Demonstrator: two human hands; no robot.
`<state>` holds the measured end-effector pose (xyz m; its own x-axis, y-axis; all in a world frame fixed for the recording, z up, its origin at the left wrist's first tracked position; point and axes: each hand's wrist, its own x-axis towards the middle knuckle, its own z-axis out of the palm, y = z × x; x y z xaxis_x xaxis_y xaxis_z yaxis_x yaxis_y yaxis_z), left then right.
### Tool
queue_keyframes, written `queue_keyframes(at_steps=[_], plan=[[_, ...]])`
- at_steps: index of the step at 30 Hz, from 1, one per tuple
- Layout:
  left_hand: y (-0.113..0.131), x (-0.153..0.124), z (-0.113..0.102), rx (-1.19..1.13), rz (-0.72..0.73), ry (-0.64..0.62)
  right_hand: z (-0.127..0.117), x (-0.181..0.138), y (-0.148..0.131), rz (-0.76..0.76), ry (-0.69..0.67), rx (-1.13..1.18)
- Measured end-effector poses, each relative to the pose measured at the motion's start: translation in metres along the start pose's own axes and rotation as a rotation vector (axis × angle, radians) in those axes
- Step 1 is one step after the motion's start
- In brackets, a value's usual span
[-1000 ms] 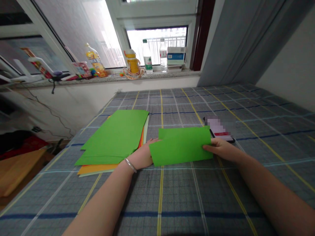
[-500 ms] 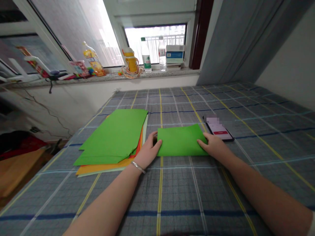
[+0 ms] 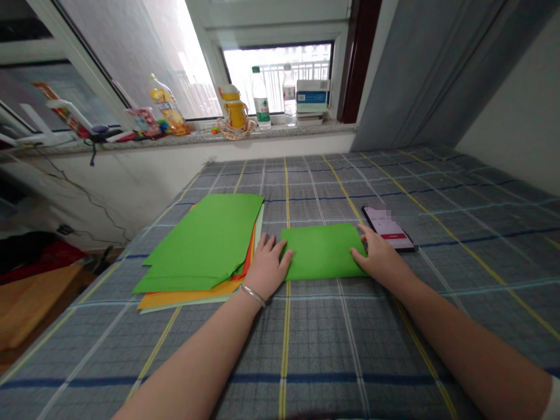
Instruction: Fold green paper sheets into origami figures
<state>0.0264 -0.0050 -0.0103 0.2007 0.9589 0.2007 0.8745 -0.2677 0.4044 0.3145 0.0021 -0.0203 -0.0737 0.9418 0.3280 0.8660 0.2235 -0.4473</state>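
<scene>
Both hands are lying flat and unclenched, palms down, gripping nothing. Left hand [image 3: 268, 265] is pressing its fingertips on the left edge of the folded green sheet [image 3: 322, 251]; right hand [image 3: 380, 259] is pressing on the sheet's right edge.

Plaid cover [image 3: 315, 350], grey with yellow and blue lines, is filling most of the view and bearing everything below.

Windowsill [image 3: 306, 129] is running along the far wall, left to centre, carrying bottles and boxes.

Stack of coloured paper [image 3: 210, 239] is lying left of centre, a green sheet on top, orange and pale edges showing at its near side. Left hand is sitting just beside the stack's right edge.

Folded green sheet is lying flat on the cover at centre, between the two hands, near the stack but apart from it.

Phone [image 3: 389, 228] is lying screen up just beyond the right hand, close to the sheet's far right corner; contact with the sheet cannot be told.

Bracelet [image 3: 254, 294], thin and silver, is circling the left wrist.
</scene>
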Motion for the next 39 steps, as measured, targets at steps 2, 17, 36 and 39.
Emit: queue_keyframes(at_steps=[2, 17, 36, 39], plan=[[0.0, 0.0, 0.0, -0.021, 0.001, -0.015, 0.0, 0.0, 0.0, 0.015, -0.012, 0.014], [-0.009, 0.006, -0.001, -0.316, 0.002, -0.001, 0.008, 0.012, 0.008, 0.206, -0.133, 0.397], [-0.003, 0.006, -0.022, -1.195, -0.426, -0.175, -0.01, -0.002, -0.015, 0.351, -0.338, 0.884], [0.0, 0.003, -0.024, -1.201, -0.393, -0.224, -0.012, -0.004, -0.016, 0.293, -0.239, 0.814]])
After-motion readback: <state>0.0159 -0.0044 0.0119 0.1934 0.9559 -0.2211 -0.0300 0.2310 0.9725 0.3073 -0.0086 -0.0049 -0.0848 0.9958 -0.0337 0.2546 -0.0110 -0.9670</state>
